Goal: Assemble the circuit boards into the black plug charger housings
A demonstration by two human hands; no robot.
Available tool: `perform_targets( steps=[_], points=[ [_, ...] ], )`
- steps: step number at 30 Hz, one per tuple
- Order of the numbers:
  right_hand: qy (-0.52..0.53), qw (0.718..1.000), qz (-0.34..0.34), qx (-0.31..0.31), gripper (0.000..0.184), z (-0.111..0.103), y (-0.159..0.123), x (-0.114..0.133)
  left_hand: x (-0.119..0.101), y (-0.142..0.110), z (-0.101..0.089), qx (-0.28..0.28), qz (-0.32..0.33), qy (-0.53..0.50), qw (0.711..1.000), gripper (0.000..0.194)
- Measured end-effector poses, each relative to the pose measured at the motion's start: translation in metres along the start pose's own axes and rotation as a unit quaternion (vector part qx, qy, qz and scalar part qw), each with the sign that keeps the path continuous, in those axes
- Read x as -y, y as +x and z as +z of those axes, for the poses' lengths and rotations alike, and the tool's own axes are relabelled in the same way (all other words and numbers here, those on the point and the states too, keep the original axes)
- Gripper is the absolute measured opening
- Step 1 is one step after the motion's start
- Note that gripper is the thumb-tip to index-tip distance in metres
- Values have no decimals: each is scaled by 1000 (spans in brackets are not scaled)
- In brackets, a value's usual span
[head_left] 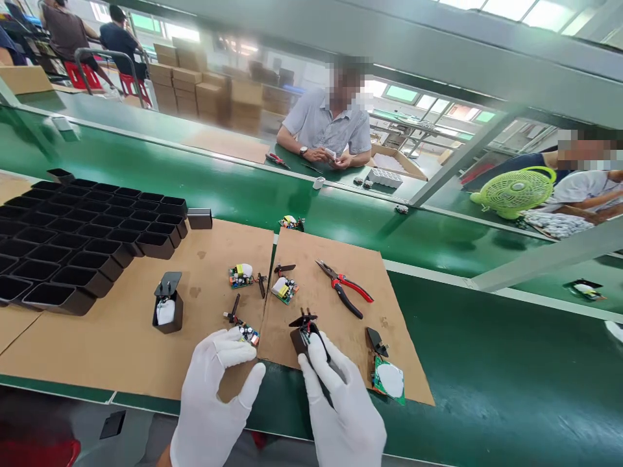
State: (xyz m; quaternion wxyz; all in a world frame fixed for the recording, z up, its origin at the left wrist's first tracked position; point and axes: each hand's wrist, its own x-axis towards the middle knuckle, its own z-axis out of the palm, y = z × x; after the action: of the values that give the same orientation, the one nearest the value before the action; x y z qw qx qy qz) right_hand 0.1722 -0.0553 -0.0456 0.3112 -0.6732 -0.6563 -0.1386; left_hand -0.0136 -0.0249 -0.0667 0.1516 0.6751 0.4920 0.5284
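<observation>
My right hand [341, 395], in a white glove, grips a small black plastic case [300, 340] whose pronged lid stands raised at the top, with red wire showing inside. My left hand [219, 389], gloved too, has thumb and fingers apart with nothing between them. Just beyond its fingertips lies a circuit board [249, 335] with a black plug part wired to it. Two similar boards, one nearer the left [241, 275] and one beside it [285, 290], rest on the cardboard. To the left stands a black case [168, 311] with a white-topped board inside.
Rows of open black cases [92, 227] cover the left cardboard. Red-handled pliers [345, 288] and a green board [389, 379] lie to the right. Another board [292, 223] is on the green belt [233, 188]. Across it a person [331, 123] sits, near a green fan [516, 191].
</observation>
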Motion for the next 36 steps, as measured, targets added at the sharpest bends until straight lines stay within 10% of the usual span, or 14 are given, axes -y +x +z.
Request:
perform_targets(
  steps=[36],
  points=[
    [81, 995, 16, 64, 39, 24, -5, -4, 2, -2, -1, -6, -37, -36, 999, 12]
  ],
)
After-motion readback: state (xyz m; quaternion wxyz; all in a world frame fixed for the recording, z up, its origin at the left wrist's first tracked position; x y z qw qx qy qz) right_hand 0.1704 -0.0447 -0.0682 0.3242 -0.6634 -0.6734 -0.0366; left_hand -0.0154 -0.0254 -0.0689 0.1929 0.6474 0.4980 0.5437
